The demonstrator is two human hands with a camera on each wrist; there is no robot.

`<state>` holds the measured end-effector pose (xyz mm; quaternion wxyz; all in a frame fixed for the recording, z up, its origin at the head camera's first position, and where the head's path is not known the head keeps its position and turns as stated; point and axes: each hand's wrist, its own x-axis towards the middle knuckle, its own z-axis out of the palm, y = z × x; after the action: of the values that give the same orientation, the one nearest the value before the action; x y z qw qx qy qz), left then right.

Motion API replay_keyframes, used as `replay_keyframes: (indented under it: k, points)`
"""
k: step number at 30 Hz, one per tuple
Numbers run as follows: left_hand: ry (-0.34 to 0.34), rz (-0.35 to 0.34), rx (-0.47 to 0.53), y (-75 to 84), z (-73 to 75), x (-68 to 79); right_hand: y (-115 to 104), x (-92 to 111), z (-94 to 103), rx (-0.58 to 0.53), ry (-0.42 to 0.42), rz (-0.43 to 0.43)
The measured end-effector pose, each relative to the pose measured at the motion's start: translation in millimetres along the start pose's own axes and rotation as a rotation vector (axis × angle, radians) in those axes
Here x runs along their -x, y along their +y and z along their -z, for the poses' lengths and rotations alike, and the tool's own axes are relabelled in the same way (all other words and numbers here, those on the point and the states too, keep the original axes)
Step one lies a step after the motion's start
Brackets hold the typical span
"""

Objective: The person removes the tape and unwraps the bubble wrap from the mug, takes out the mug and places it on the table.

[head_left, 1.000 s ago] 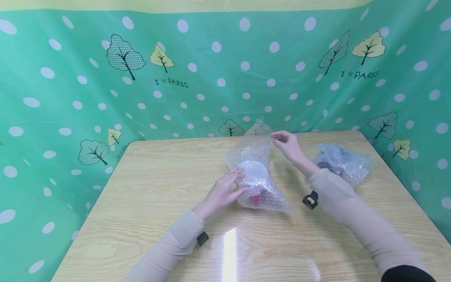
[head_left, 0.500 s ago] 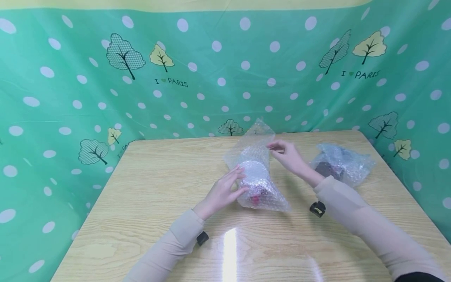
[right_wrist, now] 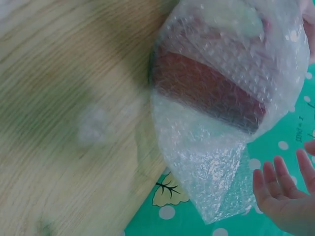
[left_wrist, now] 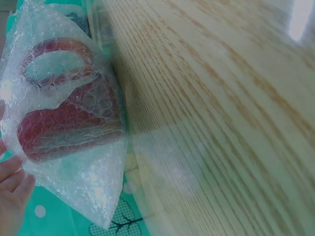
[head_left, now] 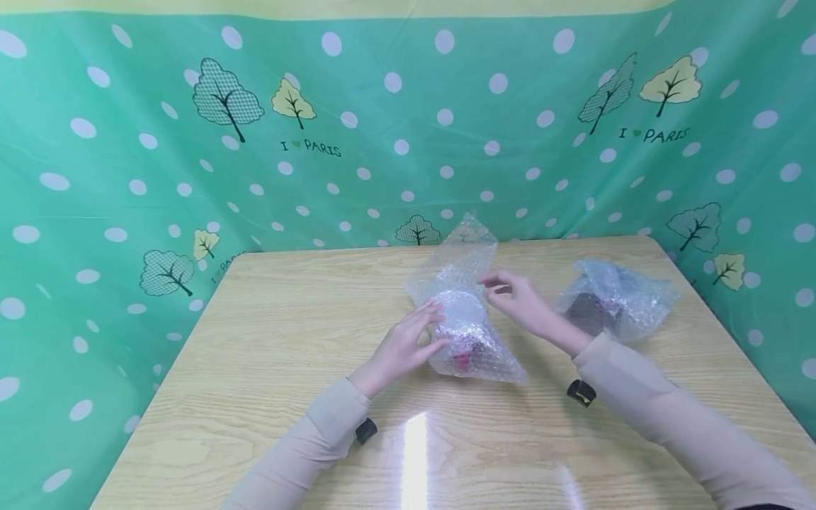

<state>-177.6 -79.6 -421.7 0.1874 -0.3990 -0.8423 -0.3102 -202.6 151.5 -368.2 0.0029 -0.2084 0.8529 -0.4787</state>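
A red mug [left_wrist: 66, 130] with a loop handle lies inside clear bubble wrap [head_left: 452, 265]. In the head view, a pale round face and a small red patch show through the layers. The left hand [head_left: 398, 354] rests on the package's left side, fingers extended and thumb apart. Beside the package's right edge, near the upper part of the wrap, hovers the right hand [head_left: 519, 301], fingers slightly bent. In the right wrist view its fingers [right_wrist: 283, 179] are spread and hold nothing. The wrap's far end rises to a loose point.
Another bubble-wrapped bundle [head_left: 627, 297] with something dark inside lies at the table's right. The wooden table [head_left: 287, 319] ends at a green polka-dot cloth [head_left: 363, 134] hanging behind. Both wrists wear dark camera mounts.
The right hand has let go of the wrap's far end and moved down along the package's right edge, toward the wearer. The left hand and package stay nearly still.
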Motion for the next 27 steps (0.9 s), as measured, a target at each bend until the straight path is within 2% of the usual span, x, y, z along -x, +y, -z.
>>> replay_keyframes:
  k: [13, 27]
  points:
    - [-0.015, 0.014, -0.01, 0.7, 0.4, 0.4, -1, 15, -9.8, 0.113, -0.085, 0.044]
    - [-0.024, 0.03, -0.006, 1.8, 1.5, -0.1, 5, 20, -20.2, 0.149, -0.144, 0.078]
